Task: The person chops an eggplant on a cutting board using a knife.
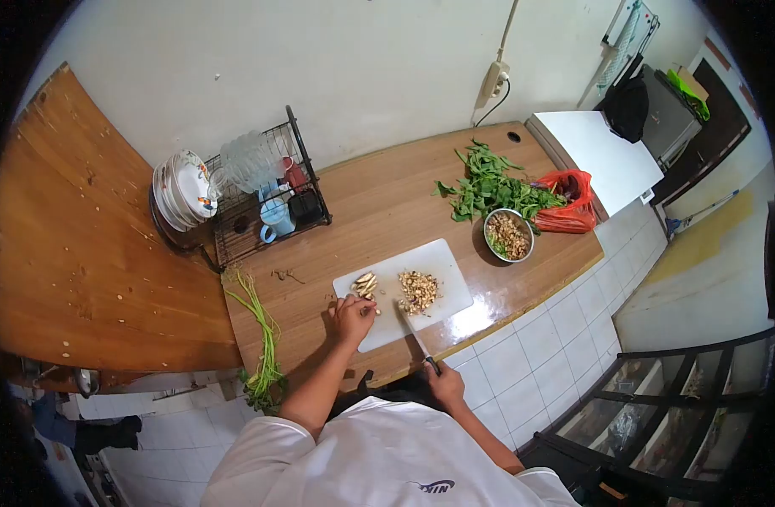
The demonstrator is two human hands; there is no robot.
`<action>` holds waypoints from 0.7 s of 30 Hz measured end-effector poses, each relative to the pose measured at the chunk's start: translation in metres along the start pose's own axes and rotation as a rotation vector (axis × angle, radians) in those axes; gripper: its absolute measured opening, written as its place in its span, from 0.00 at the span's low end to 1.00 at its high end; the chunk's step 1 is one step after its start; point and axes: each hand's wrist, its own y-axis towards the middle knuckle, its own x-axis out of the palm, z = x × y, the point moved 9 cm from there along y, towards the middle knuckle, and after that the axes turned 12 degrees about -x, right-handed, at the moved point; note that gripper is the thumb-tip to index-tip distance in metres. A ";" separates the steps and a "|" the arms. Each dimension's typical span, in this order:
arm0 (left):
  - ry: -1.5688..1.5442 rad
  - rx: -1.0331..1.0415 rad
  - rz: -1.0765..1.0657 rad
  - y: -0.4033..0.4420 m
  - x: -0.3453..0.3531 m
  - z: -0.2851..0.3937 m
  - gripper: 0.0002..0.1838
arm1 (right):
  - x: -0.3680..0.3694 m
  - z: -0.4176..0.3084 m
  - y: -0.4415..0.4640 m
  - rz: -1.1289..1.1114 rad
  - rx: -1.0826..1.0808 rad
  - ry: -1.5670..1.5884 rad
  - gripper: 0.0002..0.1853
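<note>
My right hand [446, 385] is closed around the dark handle of a knife [418, 338], its blade angled over the white cutting board [451, 272]. The tip reaches close to a heap of finely chopped pale brown pieces [419, 291]. On the board's left side, my left hand [354, 320] is closed, fingertips pinching a small pale piece [376, 312]. Just beyond those fingers lie several longer pale pieces [365, 285], cut side showing; I cannot tell what they are.
A metal bowl [507, 236] of chopped pieces stands right, beside leafy greens [489, 182] and a red plastic bag [569, 203]. Long green stems [261, 325] hang over the left edge. A dish rack [273, 190] with glasses and cups and stacked plates [183, 190] stand at back left.
</note>
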 end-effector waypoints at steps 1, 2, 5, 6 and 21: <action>0.000 0.006 -0.001 0.000 0.002 0.005 0.09 | -0.004 0.001 0.002 0.005 0.024 -0.034 0.26; 0.019 0.025 -0.003 0.000 0.005 0.012 0.10 | -0.008 0.002 0.003 0.010 0.048 -0.067 0.25; 0.031 0.017 -0.075 -0.001 0.012 0.039 0.12 | -0.021 -0.005 0.000 -0.036 0.010 -0.151 0.28; 0.026 -0.017 -0.142 -0.001 0.016 0.046 0.12 | -0.021 -0.001 -0.001 -0.031 0.015 -0.150 0.28; 0.245 0.169 -0.005 0.046 0.020 0.058 0.10 | -0.033 0.008 -0.029 0.161 -0.058 -0.166 0.23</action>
